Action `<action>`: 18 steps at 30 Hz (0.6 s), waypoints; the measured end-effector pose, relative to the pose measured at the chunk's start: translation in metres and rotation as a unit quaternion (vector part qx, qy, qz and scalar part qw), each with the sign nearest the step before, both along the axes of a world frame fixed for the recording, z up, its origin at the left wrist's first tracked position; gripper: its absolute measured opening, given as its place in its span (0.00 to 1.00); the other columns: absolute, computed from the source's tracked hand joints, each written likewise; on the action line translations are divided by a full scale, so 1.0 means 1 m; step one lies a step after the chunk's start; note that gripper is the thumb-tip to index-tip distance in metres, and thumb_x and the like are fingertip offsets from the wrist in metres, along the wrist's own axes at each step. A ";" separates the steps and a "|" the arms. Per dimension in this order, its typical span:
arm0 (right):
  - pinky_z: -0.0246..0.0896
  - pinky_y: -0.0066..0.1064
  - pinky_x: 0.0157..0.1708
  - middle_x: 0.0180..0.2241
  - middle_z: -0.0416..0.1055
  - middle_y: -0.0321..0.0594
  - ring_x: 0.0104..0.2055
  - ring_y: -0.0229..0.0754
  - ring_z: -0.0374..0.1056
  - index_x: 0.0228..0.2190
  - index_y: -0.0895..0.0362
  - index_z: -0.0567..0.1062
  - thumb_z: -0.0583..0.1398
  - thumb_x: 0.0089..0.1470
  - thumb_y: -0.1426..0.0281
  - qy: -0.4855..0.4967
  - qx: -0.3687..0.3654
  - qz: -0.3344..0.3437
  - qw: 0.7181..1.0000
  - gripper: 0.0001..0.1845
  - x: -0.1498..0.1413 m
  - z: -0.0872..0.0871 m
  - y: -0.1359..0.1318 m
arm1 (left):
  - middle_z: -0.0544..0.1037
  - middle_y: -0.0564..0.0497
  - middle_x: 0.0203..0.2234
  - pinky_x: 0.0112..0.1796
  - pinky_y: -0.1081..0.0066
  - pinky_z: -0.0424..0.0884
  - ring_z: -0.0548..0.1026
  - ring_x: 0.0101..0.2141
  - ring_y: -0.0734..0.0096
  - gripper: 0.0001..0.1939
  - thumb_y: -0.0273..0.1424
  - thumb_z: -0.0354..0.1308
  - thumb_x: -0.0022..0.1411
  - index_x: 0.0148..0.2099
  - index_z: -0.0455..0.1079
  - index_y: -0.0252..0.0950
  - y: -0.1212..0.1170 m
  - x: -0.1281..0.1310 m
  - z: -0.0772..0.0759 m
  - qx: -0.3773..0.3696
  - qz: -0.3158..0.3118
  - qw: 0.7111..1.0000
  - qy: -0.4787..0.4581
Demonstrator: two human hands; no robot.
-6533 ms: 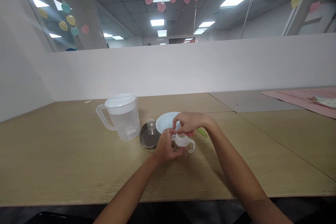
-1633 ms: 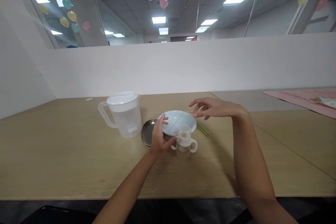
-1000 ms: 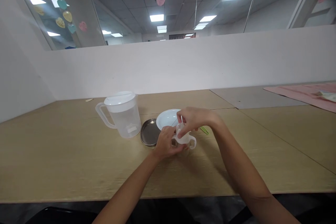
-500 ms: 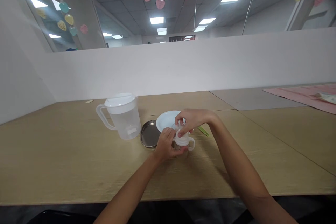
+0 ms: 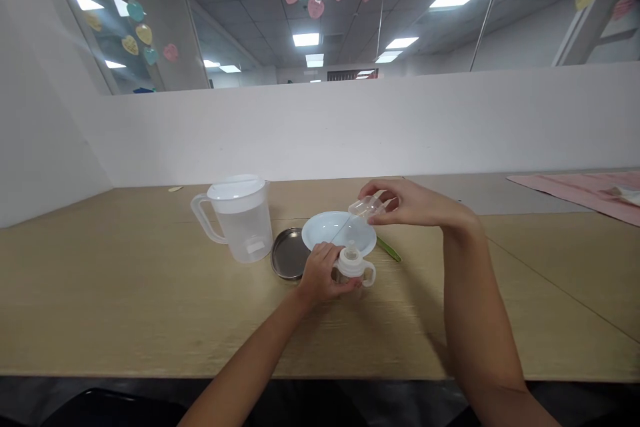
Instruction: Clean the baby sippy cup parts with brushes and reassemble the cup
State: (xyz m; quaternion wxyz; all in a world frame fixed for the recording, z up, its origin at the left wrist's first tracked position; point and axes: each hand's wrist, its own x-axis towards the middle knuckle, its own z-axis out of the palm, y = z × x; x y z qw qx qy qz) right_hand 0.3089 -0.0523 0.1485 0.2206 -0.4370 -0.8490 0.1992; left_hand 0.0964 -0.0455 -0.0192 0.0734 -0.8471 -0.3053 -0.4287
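My left hand [image 5: 323,272] is closed around the side of a small baby bottle [image 5: 352,261] with a white collar and side handles. A pale nipple shows on top of the bottle. Over the far side of a light blue bowl [image 5: 315,230], my right hand [image 5: 395,202] pinches a clear plastic cap [image 5: 366,207], tilted on its side. A thin, straight object leans in the bowl, and I cannot make out its kind. Partly behind my left hand is a round, dark metal tray [image 5: 289,255]. Right of the bowl lies a green handle [image 5: 389,249].
A clear pitcher [image 5: 245,223] with a white lid stands left of the metal tray. At the far right a pink cloth [image 5: 575,192] lies on the table [image 5: 125,293]. A white wall [image 5: 300,133] with windows above it rises behind the table.
My right hand has lifted the clear cap off the bottle and carried it up and right, baring the nipple. My left hand still holds the bottle. The camera view has shifted slightly.
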 end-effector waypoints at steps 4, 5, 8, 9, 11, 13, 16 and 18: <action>0.60 0.31 0.41 0.43 0.70 0.43 0.44 0.44 0.66 0.41 0.57 0.69 0.62 0.41 0.63 -0.065 -0.049 0.006 0.997 0.23 0.001 -0.024 0.035 | 0.72 0.47 0.29 0.35 0.63 0.64 0.68 0.31 0.63 0.26 0.51 0.55 0.51 0.41 0.66 0.34 -0.002 0.000 0.001 -0.018 -0.001 1.000 -0.003; 0.60 0.31 0.39 0.42 0.70 0.44 0.43 0.45 0.66 0.42 0.57 0.69 0.63 0.40 0.64 -0.093 -0.075 0.005 0.993 0.24 -0.003 -0.033 0.046 | 0.72 0.46 0.30 0.35 0.63 0.65 0.68 0.32 0.63 0.25 0.51 0.55 0.51 0.41 0.66 0.34 -0.002 0.000 0.001 -0.020 -0.001 1.000 -0.003; 0.61 0.29 0.36 0.42 0.69 0.44 0.41 0.44 0.66 0.43 0.59 0.66 0.63 0.38 0.65 -0.141 -0.138 0.037 0.980 0.27 -0.020 -0.062 0.075 | 0.73 0.46 0.30 0.36 0.63 0.65 0.69 0.33 0.62 0.24 0.50 0.55 0.52 0.41 0.66 0.34 -0.002 -0.001 0.001 -0.027 -0.004 1.000 -0.003; 0.61 0.28 0.34 0.41 0.69 0.43 0.40 0.43 0.67 0.43 0.59 0.66 0.63 0.38 0.65 -0.148 -0.158 0.050 0.975 0.27 -0.026 -0.069 0.082 | 0.73 0.46 0.31 0.36 0.63 0.65 0.69 0.33 0.62 0.24 0.50 0.55 0.52 0.42 0.66 0.34 -0.001 -0.001 0.001 -0.029 -0.007 1.000 -0.002; 0.61 0.27 0.32 0.40 0.69 0.42 0.39 0.42 0.67 0.42 0.58 0.66 0.63 0.36 0.68 -0.174 -0.190 0.075 0.963 0.27 -0.034 -0.082 0.090 | 0.74 0.46 0.31 0.36 0.62 0.65 0.69 0.33 0.62 0.24 0.49 0.55 0.52 0.42 0.66 0.34 -0.001 -0.001 0.001 -0.034 -0.011 0.999 0.003; 0.60 0.27 0.31 0.40 0.70 0.41 0.38 0.42 0.67 0.41 0.58 0.66 0.63 0.36 0.70 -0.197 -0.198 0.085 0.956 0.26 -0.039 -0.088 0.094 | 0.74 0.46 0.32 0.37 0.62 0.65 0.70 0.34 0.61 0.24 0.49 0.55 0.52 0.43 0.66 0.34 -0.001 -0.002 0.002 -0.040 -0.013 0.999 0.006; 0.61 0.27 0.33 0.40 0.70 0.42 0.39 0.42 0.67 0.40 0.58 0.68 0.62 0.38 0.69 -0.200 -0.159 0.069 0.964 0.22 -0.040 -0.086 0.093 | 0.74 0.45 0.33 0.38 0.61 0.66 0.70 0.35 0.61 0.25 0.49 0.55 0.52 0.44 0.66 0.34 -0.001 -0.002 0.003 -0.043 -0.014 0.999 0.006; 0.61 0.26 0.33 0.40 0.71 0.43 0.39 0.41 0.68 0.38 0.58 0.69 0.61 0.44 0.65 -0.175 -0.134 0.037 0.975 0.18 -0.038 -0.077 0.086 | 0.74 0.45 0.32 0.38 0.61 0.66 0.70 0.35 0.61 0.25 0.48 0.56 0.52 0.43 0.66 0.34 -0.001 -0.002 0.003 -0.039 -0.014 0.999 0.000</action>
